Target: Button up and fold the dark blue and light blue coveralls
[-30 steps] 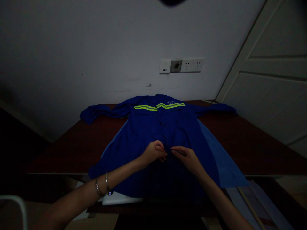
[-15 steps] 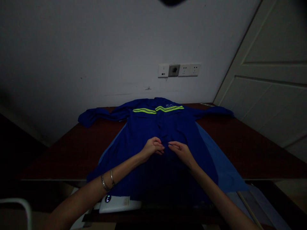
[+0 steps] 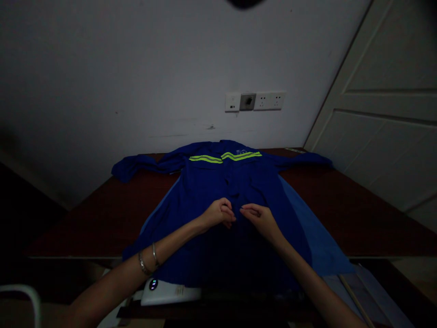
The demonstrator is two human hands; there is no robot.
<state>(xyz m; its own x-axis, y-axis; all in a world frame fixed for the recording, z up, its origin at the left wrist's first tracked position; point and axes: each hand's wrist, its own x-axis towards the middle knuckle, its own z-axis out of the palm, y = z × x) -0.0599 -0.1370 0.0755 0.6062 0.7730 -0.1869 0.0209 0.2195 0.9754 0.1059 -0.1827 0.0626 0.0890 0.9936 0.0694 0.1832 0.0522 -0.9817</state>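
Beyond the fingers, smooth pale wall (image 3: 136, 68) in dim light, marked with faint scuffs and fitted with one row of four plates (image 3: 268, 101), three white, one grey. Farther right, one white panelled door (image 3: 385, 132). Beneath everything near the fingers, dark reddish-brown table (image 3: 348, 214). Directly under both hands, one deep blue jacket (image 3: 205, 187), spread front up, softly creased, collar toward the wall. Ahead of the fingers, two yellow-green bands (image 3: 241, 156) across the chest, each with a grey line through the middle. Out to either side, two rumpled sleeves (image 3: 307, 159). Left hand (image 3: 220, 212) curled, thumb and fingers bent inward; right hand (image 3: 257, 217) with thumb and forefinger drawn to a point, just across a narrow gap. Impossible to tell whether pinching cloth, in either case. Nearer than the fingers, two bare forearms across the lower jacket, hiding part; two metal bracelets (image 3: 154, 255) on the left. Underneath, right of the fingers, lighter blue cloth (image 3: 324, 250). Below left, one white device (image 3: 169, 293) with a round lit display, partly covered.
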